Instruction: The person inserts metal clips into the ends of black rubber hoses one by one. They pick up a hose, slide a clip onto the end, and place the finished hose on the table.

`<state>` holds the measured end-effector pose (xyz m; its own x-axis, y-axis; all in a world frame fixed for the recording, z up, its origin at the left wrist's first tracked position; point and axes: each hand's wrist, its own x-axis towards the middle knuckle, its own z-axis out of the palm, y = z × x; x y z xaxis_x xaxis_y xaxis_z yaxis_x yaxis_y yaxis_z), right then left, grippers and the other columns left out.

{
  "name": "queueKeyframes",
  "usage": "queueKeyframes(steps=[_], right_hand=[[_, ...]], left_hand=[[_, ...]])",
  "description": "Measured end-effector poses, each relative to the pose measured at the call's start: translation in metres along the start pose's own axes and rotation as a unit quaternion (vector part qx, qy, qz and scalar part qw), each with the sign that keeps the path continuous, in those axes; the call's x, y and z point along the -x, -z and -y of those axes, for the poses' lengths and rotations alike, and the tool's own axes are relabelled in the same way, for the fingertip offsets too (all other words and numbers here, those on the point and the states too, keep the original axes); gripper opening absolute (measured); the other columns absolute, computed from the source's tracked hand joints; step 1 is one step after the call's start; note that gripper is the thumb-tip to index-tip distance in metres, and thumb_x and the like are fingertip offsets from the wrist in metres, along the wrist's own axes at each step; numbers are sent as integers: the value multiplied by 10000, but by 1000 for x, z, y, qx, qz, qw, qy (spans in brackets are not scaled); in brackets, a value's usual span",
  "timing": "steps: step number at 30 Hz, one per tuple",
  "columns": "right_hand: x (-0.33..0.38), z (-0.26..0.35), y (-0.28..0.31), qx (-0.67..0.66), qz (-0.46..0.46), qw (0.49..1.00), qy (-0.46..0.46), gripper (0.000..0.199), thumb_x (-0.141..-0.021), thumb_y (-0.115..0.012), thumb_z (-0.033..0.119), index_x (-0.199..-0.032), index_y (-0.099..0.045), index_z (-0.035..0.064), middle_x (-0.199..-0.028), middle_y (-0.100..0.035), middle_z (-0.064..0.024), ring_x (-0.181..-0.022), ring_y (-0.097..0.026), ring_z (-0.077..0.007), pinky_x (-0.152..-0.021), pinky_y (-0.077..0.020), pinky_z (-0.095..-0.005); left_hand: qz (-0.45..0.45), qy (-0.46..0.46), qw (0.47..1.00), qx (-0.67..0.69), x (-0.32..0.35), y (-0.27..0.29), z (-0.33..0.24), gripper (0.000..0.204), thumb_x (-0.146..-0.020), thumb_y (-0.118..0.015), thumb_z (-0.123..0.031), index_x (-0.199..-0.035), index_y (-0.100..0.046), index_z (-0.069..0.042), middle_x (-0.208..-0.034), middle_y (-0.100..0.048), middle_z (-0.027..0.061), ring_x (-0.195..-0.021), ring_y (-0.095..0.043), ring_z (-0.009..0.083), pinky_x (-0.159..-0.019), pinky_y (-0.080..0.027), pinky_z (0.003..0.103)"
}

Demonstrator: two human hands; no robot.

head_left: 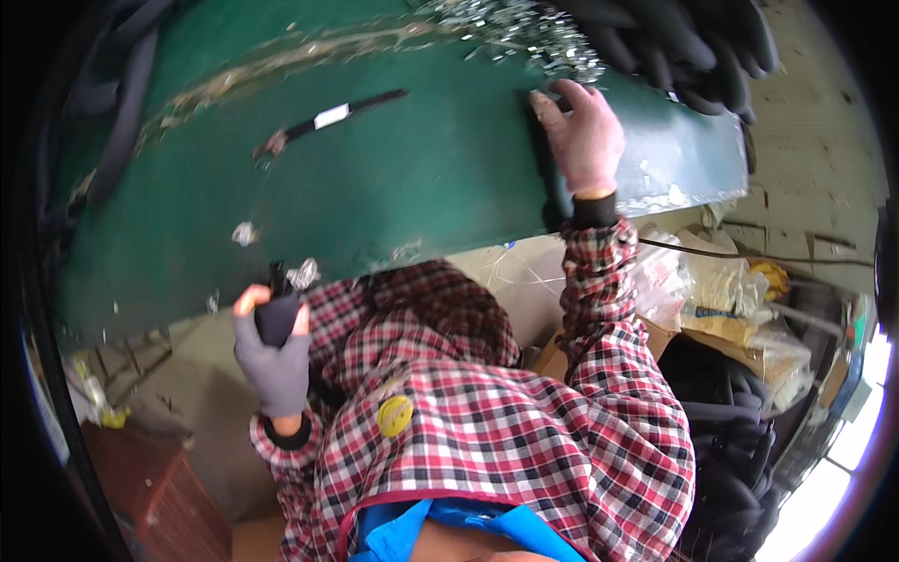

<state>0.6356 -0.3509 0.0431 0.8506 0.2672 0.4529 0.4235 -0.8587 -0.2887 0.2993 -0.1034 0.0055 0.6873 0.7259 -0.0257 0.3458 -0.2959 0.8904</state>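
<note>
My left hand, in a grey glove with bare fingertips, is closed around a small dark object with a narrow black upper end, at the near left edge of the green tabletop. What kind of object it is, I cannot make out. Farther off to the right, my right hand wears a pinkish glove and is over the tabletop, thumb and forefinger apart. A dark strip runs beside its thumb; whether it is shadow or material is unclear. Between the hands, farther back, lies a thin black strap with a white label.
Black foam-like tubes pile up at the far right, and more tubes lie at the left. Silvery shreds cover the far edge. Plastic bags and boxes stand right of me; a reddish-brown cabinet is at lower left.
</note>
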Motion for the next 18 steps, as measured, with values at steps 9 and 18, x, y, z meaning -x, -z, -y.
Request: queueKeyframes(steps=[9,18], right_hand=[[58,49,-15,-455,201,859,-123,136,-996,-646,177,-998,-654,42,-851,-718,-65,-617,-600,-114,-608,-484,-237],[170,188,-44,-794,420,389,-205,142,-956,-675,49,-1088,-668,-5,-1025,-731,-86,-915,-683,-143,-843,-566,-301]], left_hand=[[3,-19,999,-51,3,11,-12,430,-770,-766,-36,-1173,-617,-55,-878,-695,139,-792,-709,231,-740,-557,335],[-67,-26,989,132,14,8,-25,463,-806,-698,79,-1225,-531,-27,-1086,-717,119,-953,-687,160,-843,-549,302]])
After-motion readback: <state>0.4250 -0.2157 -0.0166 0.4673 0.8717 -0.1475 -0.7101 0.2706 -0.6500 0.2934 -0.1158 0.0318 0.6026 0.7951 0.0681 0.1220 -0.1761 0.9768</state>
